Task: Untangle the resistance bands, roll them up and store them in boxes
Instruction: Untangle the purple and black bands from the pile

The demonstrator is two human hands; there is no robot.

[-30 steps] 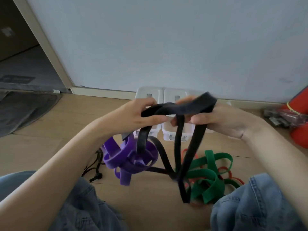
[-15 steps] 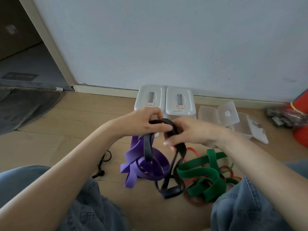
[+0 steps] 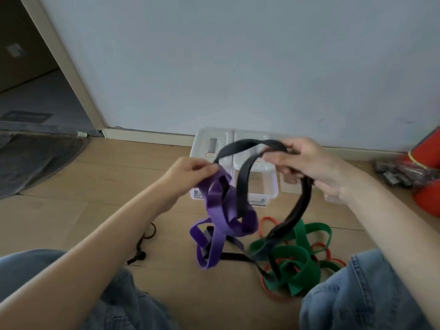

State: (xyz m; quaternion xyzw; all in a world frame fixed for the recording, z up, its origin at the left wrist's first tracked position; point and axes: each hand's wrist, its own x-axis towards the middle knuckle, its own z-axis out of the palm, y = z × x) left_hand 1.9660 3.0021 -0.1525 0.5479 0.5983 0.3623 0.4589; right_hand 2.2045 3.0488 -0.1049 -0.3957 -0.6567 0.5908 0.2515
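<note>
A black resistance band [image 3: 242, 184] arches in the air between both hands and loops through a purple band [image 3: 223, 210]. My left hand [image 3: 190, 172] pinches the top of the purple band where the black one meets it. My right hand [image 3: 307, 163] grips the black band, whose other strand drops past my palm down into a green band [image 3: 295, 260] tangled with a thin red band [image 3: 269, 221] on the floor. Two clear lidded boxes [image 3: 269, 184] stand against the wall behind the bands.
An open clear box [image 3: 289, 182] sits partly hidden behind my right hand. A thin dark cord [image 3: 142, 244] lies on the wooden floor by my left knee. A red object [image 3: 426, 177] and a dark packet [image 3: 400, 172] are at the right; a grey mat [image 3: 31, 160] at the left.
Both hands have risen and spread apart, my right hand pulling the black band out to the right into a wide arch. The purple band has lifted off the floor with the left hand.
</note>
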